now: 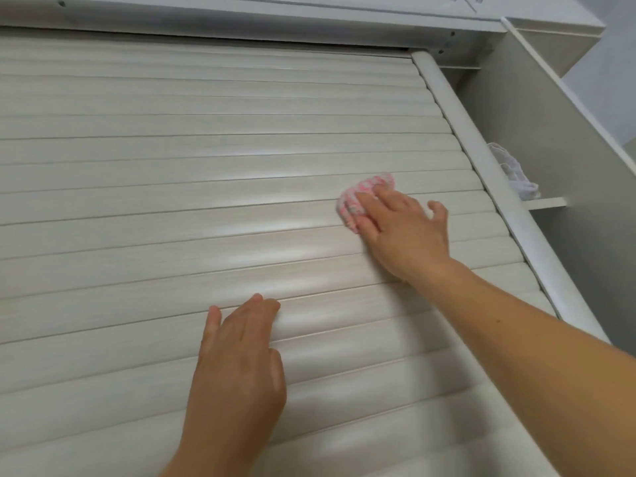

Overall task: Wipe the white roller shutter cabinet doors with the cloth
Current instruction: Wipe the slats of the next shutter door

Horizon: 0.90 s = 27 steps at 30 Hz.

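Note:
The white roller shutter door (pixel 172 160) fills most of the view, its horizontal slats running left to right. A pink and white cloth (pixel 358 197) lies bunched against the slats near the door's right side. My right hand (pixel 402 232) presses flat on the cloth with straight fingers, thumb spread toward the right. My left hand (pixel 237 359) rests flat on the slats lower down, near the middle, fingers together and holding nothing.
A rounded white side rail (pixel 481 160) borders the shutter on the right. Beyond it an open white shelf compartment (pixel 547 202) holds a crumpled white plastic bag (pixel 514 173). The cabinet's top frame (pixel 275 22) runs above the shutter.

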Available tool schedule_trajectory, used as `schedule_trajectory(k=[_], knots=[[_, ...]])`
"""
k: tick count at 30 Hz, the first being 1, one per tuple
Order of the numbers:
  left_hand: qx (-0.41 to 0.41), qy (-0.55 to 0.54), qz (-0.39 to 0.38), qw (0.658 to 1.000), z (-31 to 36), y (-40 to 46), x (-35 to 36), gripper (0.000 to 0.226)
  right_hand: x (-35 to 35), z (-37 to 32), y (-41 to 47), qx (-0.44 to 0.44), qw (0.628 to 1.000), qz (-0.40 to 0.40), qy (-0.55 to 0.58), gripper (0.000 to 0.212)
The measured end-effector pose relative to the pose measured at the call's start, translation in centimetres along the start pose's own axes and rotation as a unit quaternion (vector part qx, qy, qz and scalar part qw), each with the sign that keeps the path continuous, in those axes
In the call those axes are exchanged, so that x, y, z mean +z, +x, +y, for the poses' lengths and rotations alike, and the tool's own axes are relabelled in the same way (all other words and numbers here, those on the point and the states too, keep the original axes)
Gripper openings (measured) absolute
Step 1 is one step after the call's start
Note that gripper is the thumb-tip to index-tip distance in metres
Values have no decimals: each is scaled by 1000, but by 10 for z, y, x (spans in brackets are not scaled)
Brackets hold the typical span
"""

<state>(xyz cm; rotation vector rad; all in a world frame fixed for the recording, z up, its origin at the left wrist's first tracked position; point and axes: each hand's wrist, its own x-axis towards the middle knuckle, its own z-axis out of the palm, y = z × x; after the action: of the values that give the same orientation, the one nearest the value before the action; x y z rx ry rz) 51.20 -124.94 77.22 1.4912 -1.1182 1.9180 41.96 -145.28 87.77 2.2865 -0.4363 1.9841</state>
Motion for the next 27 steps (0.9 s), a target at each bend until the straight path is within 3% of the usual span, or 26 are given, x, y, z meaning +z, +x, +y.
schedule_trajectory(k=[7,13,18,22,27], knots=[[-33,16,-20,999,7,-3,-4,48,-1,79,-6,140,989,-41,-8,49],[-45,17,-50,998,13,1,-11,49,9,58,-34,186,982,-35,14,48],[-74,-33,-66,995,13,1,-20,47,5,8,-49,135,989,-34,41,47],[-156,-151,-6,976,6,5,-38,46,4,-47,-55,70,995,-64,40,49],[-231,-205,36,951,-4,1,-52,35,6,-122,-70,-59,993,-86,58,50]])
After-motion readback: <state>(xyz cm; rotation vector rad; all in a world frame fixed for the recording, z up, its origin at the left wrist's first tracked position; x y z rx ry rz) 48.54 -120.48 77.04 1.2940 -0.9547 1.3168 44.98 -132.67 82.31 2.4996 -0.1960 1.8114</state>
